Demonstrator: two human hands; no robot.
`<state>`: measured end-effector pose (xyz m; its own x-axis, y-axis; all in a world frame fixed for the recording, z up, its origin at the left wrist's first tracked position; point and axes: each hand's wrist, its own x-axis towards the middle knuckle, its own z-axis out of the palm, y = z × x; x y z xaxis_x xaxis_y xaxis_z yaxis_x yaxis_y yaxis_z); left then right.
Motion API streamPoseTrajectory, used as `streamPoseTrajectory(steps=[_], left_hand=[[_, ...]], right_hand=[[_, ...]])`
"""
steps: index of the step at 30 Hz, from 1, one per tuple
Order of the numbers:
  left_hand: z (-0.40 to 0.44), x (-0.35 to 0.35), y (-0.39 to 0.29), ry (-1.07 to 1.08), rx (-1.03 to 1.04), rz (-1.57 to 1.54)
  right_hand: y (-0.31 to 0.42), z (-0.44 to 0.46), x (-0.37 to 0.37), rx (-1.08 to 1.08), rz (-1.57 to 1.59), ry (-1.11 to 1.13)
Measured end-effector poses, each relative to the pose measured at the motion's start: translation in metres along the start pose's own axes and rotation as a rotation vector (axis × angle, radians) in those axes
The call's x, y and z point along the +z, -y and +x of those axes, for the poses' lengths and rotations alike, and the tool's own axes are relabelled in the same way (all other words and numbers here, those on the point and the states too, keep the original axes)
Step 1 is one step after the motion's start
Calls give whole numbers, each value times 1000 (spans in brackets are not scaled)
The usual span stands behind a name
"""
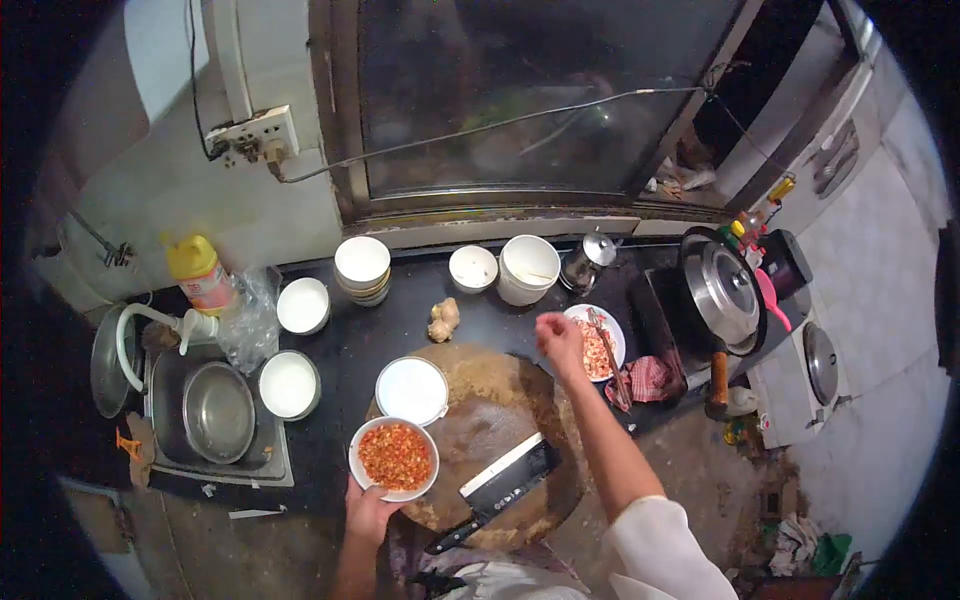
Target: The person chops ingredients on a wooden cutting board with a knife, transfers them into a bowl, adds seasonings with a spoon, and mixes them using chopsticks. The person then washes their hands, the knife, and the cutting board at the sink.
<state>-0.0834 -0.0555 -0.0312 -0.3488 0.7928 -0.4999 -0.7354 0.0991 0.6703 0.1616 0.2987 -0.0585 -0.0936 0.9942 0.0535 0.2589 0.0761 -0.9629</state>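
My left hand (368, 514) grips the near rim of a white bowl (394, 459) of chopped red and orange food, thumb over the edge. Just behind it an empty white bowl (412, 391) rests on the round wooden board (540, 500). A black cleaver (510, 480) lies on that board, its handle toward the front edge. My right hand (559, 340) is raised beside a white plate (617, 337) of chopped pinkish food, with its fingers curled together; whether they hold anything is too small to tell. Ginger (443, 320) lies behind the board.
White bowls (303, 306) stand at the left near the sink (280, 462). A bowl stack (362, 262), a white tub (529, 270) and a metal pot (590, 263) line the back. A lidded pot (722, 292) sits at the right, near a red checked cloth (650, 379).
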Motion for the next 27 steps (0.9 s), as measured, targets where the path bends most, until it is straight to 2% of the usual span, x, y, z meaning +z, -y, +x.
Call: streamPoseTrajectory(steps=[2, 4, 5, 7, 8, 10, 12, 14, 15, 18, 19, 22, 27], left_hand=[[-2, 5, 1, -4, 32, 23], [-3, 11, 4, -13, 78, 25], [-5, 16, 4, 16, 79, 12], [-9, 36, 12, -60, 59, -7], [-9, 45, 18, -98, 48, -20], [-4, 63, 28, -45, 54, -44], [-1, 79, 34, -49, -26, -127], [2, 93, 38, -27, 1, -129], [0, 103, 38, -32, 16, -124], [0, 114, 46, -47, 67, -107], [-1, 115, 50, -54, 83, -100], [-4, 117, 56, -115, 55, -90], [-11, 123, 62, -162, 67, -136]], right_hand=[[-22, 53, -5, -201, -262, -144], [-2, 89, -10, -463, -609, -158], [9, 103, -7, -384, -791, -81], [28, 121, 0, -212, -1150, 90], [36, 127, 1, -218, -1178, 132], [45, 139, 1, -228, -1238, 213], [42, 151, -1, -300, -1161, 174], [46, 165, -2, -320, -1048, 125], [26, 179, -1, -422, -982, 92], [3, 188, 10, -552, -604, 96], [0, 183, 15, -493, -522, 132], [-7, 174, 19, -676, -603, 262], [-1, 166, 4, -534, -502, 371]])
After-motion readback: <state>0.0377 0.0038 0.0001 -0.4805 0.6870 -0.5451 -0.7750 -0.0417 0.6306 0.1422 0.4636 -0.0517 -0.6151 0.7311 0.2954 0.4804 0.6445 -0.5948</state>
